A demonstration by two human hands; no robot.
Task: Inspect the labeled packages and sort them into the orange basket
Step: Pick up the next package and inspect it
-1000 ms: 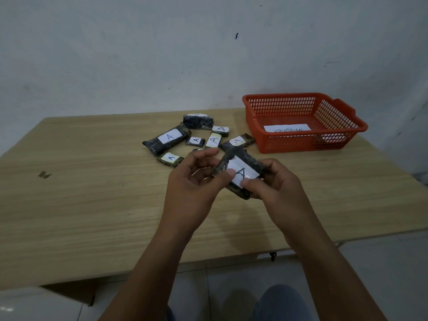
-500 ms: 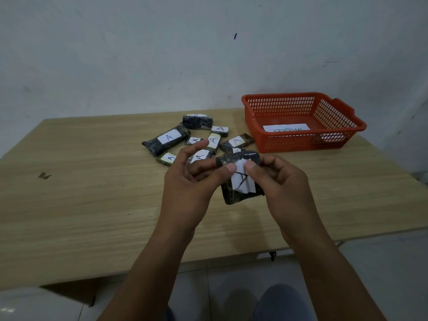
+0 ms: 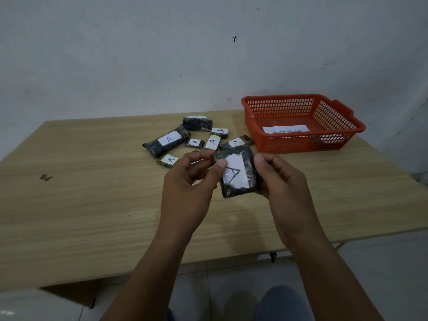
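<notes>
A dark wrapped package (image 3: 239,174) with a white label marked A is held above the table between both hands. My left hand (image 3: 190,181) pinches its upper left corner with thumb and fingers. My right hand (image 3: 280,181) grips its right side, thumb on top. The label's letter faces me, turned upside down. Several more dark packages with A labels (image 3: 168,141) lie in a cluster on the table behind my hands. The orange basket (image 3: 338,110) stands at the back right with a white paper slip (image 3: 286,130) on its floor.
The wooden table (image 3: 81,193) reaches from the white wall to its front edge near my knees. A small dark mark (image 3: 45,177) sits at its left. Tiled floor shows below the table edge.
Both hands have turned the package round, so its label went from slanted to upside down. The hands shifted slightly; the pile and basket stayed still.
</notes>
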